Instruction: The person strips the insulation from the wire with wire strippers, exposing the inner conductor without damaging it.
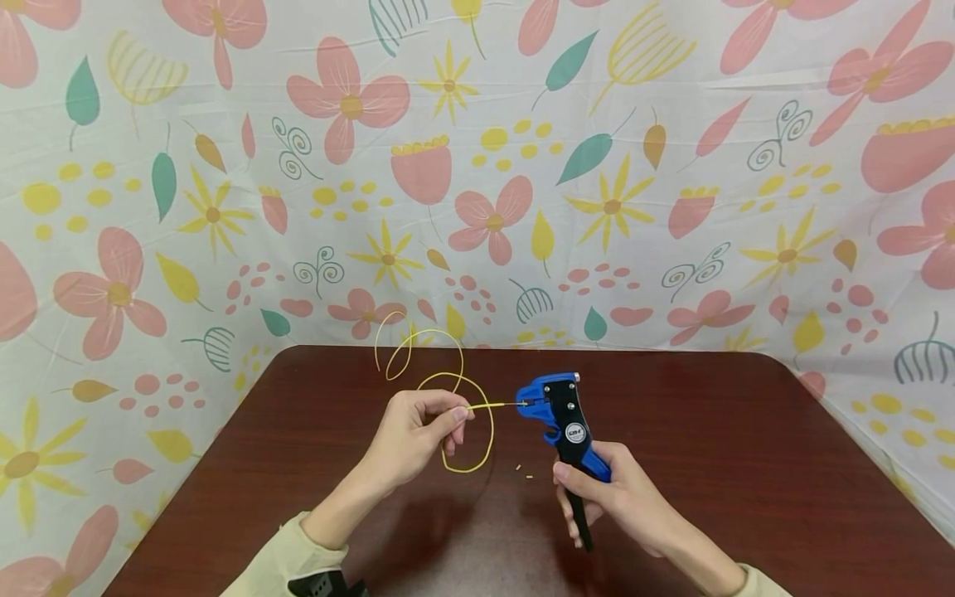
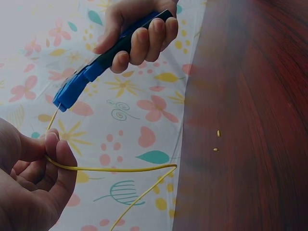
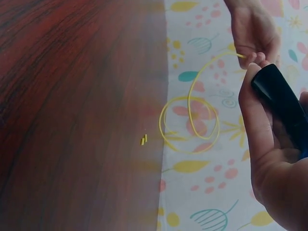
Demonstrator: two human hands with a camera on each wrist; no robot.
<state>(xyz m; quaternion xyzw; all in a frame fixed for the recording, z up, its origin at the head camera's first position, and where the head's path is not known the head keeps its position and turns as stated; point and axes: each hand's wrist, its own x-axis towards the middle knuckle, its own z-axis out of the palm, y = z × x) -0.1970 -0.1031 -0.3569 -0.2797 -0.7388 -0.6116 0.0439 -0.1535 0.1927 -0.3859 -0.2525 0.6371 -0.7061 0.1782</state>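
My left hand (image 1: 418,431) pinches a thin yellow wire (image 1: 487,406) between thumb and fingers, close to its end. My right hand (image 1: 630,497) grips the handles of a blue and black wire stripper (image 1: 573,406), its head pointing left toward the wire. Between the yellow insulation and the tool's mouth, a thin bare stretch of wire shows, its tip reaching into the mouth. A speck of yellow is visible there. In the left wrist view, the wire (image 2: 115,169) runs across my fingers and bends downward. The black handle (image 3: 279,96) fills much of my right palm in the right wrist view.
Two small yellow insulation bits (image 1: 524,473) lie on the dark brown table (image 1: 298,464) between the hands. The wire's remaining length loops loosely behind and below the left hand. A flower-print cloth (image 1: 477,166) hangs behind the table.
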